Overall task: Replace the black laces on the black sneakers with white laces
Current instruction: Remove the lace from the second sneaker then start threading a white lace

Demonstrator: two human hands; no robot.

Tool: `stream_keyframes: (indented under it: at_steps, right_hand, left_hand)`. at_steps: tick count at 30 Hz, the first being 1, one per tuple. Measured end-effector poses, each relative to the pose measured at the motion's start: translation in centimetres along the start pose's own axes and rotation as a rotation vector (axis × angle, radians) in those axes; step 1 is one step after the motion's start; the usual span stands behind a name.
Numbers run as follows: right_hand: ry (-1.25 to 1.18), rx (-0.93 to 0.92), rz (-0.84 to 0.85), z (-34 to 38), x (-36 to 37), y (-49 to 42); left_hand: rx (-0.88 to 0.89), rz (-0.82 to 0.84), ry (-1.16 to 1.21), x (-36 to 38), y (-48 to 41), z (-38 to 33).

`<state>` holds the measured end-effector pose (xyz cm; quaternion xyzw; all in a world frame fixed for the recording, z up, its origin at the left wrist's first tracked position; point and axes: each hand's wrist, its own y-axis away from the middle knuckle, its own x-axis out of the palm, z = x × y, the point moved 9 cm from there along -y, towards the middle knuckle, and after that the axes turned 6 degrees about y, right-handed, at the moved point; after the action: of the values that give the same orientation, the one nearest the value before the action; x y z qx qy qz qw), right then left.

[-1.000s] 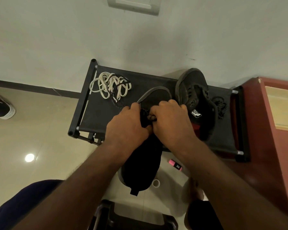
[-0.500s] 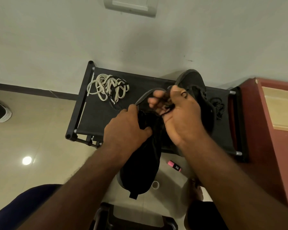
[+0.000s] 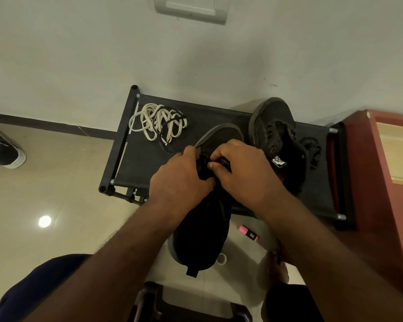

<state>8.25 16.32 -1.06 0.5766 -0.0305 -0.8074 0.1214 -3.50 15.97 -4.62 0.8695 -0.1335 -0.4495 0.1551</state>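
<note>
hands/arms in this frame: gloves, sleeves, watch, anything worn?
Nothing worn that shows. The left hand and right hand are bare: no gloves, rings or watch in view. The left forearm and right forearm are bare to the frame edge, no sleeves; the left shows hair. The only clothing is a navy garment over the left leg.

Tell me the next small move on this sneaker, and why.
Probably pull the black lace free with the right hand, the left hand steadying the sneaker: both hands are at its lacing, and the white laces lie unused on the rack.
</note>
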Motion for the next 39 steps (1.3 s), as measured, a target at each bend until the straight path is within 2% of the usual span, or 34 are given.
stream_keyframes:
  at_steps: [3,6,11,13,14,16,17,18,22,24,26,27,28,31,33,36,37,39]
  right_hand:
    - [0.173,0.001,0.036,0.1,0.1,0.3]
    - [0.163,-0.004,-0.005,0.3,0.1,0.3]
    - [0.105,-0.028,-0.271,-0.2,-1.6,0.3]
    - [-0.151,0.028,-0.401,-1.4,-3.2,0.7]
    - [-0.371,0.089,-0.455,-2.6,-4.0,0.8]
    - [-0.95,0.262,-0.451,-4.6,-4.3,0.9]
    - [-1.164,0.334,-0.425,-5.3,-3.9,0.8]
    - [-1.225,0.372,-0.413,-5.8,-3.8,0.9]
    - [-0.773,0.324,-0.403,-5.7,-4.9,1.1]
    - [-0.852,0.339,-0.374,-5.5,-4.6,1.0]
    - [-1.148,0.35,-0.352,-5.2,-4.5,0.9]
    - [-1.231,0.3,-0.358,-5.0,-4.8,0.8]
    - [-1.213,0.234,-0.365,-5.0,-5.3,0.7]
    - [-0.764,0.058,-0.387,-4.4,-6.8,1.0]
    - [-0.56,-0.041,-0.419,-3.5,-7.0,1.6]
    - [-0.504,0.005,-0.459,-3.1,-6.5,2.7]
    - [-0.462,0.04,-0.426,-2.8,-6.0,3.0]
    - [-0.301,0.108,-0.234,-2.0,-3.5,3.5]
  left_hand:
    - [-0.03,0.006,-0.002,0.0,0.0,0.3]
    - [-0.044,0.012,0.024,0.1,0.0,0.5]
    - [-0.063,0.03,0.038,0.1,-0.1,0.8]
    - [-0.064,0.039,0.05,0.1,-0.2,0.9]
    - [-0.065,0.041,0.053,0.1,-0.2,0.9]
    - [-0.068,0.04,0.054,-0.1,-0.1,0.9]
    - [-0.071,0.042,0.056,-0.1,-0.1,0.9]
    - [-0.075,0.045,0.058,-0.1,0.0,0.8]
    - [-0.12,0.058,0.099,-0.2,0.0,1.0]
    - [-0.115,0.05,0.13,-0.3,0.0,0.8]
    - [-0.072,0.06,0.107,-0.2,0.2,0.4]
    - [-0.048,0.07,0.084,-0.2,0.3,0.2]
    - [-0.026,0.077,0.075,-0.1,0.4,0.0]
    - [-0.014,0.08,0.136,-0.4,0.5,-0.2]
    - [-0.017,0.074,0.173,-0.6,0.6,-0.3]
    - [-0.021,0.077,0.181,-0.7,0.7,-0.3]
    - [-0.018,0.08,0.178,-0.7,0.8,-0.4]
    - [-0.009,0.079,0.162,-0.8,1.0,-0.4]
